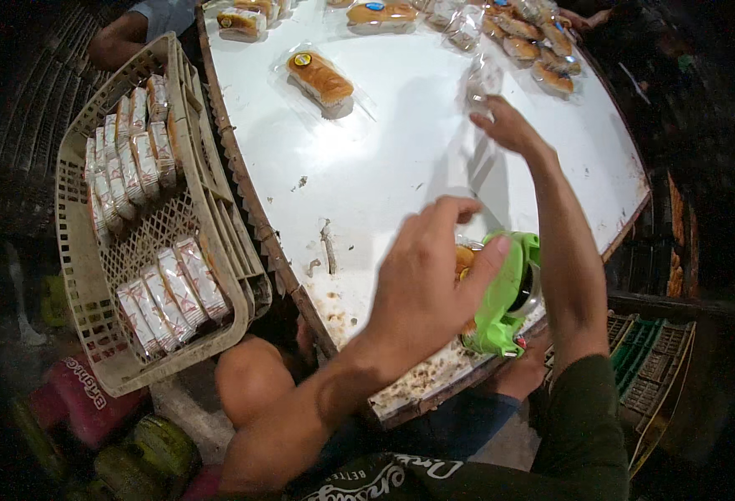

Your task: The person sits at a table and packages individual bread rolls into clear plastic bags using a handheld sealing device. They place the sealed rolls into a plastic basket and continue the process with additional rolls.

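1. The left hand hung over the table's near edge, its fingers loosely bent and parted, its thumb held away from them; they gripped nothing that could be seen.
2. The right hand reached toward the table's far right corner, its fingertips at a crumpled clear wrapper. Thumb and finger looked apart, but blur and the see-through plastic made it impossible to tell whether they pinched it.
3. Just beyond the left thumb, by the near edge, lay a bread roll, mostly hidden behind that hand.
4. Beside it, at the near edge toward the right corner, sat a bright green bag, partly covered by the left thumb. A round, clear-rimmed object showed against it, half hidden by the right forearm; its kind was hard to make out.
5. Toward the far left corner of the white table, one wrapped bun with a yellow label lay by itself.
6. More wrapped bread lined the far edge, cut off at the top, and a pile of buns filled the far right corner, individual pieces overlapping.
7. Along the left edge stood a pale crate holding two groups of white packets.
8. Beyond the far left corner, another person's bare limb was only partly visible.
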A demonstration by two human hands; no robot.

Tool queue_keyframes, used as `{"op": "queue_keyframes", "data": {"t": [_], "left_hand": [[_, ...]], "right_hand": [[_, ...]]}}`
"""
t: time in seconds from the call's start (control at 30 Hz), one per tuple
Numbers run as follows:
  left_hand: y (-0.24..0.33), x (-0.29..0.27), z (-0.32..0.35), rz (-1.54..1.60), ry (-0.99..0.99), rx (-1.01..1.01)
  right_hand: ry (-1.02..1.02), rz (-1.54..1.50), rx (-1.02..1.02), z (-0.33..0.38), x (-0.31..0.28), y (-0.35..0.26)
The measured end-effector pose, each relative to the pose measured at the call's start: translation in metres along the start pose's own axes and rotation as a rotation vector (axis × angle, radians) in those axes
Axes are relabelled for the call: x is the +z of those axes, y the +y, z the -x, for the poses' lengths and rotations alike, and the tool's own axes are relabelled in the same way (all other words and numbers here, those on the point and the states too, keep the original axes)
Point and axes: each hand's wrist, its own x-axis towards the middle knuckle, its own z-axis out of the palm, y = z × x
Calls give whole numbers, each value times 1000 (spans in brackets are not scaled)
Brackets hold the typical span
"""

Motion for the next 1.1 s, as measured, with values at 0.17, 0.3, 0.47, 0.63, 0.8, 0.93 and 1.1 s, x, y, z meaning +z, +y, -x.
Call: {"op": "queue_keyframes", "data": {"t": [0.17,0.3,0.47,0.63,0.8,0.93,1.1], "left_hand": [[-31,-20,2,-477,132,-79],[-61,-37,11,-906,-25,188],[-61,-19,26,105,-318,-151],[-49,-1,28,427,69,-246],[8,4,72,172,103,289],[22,4,90,-47,273,655],[32,-11,111,-5,227,694]], "right_hand": [[-65,-343,35,136,-61,-149],[-87,-591,-59,206,-85,-206],[441,-560,218,248,-40,-222],[391,-1182,367,274,-14,-271],[738,-1195,262,288,-71,-267],[845,-685,88,306,-75,-280],[949,-836,145,320,-84,-298]]}}
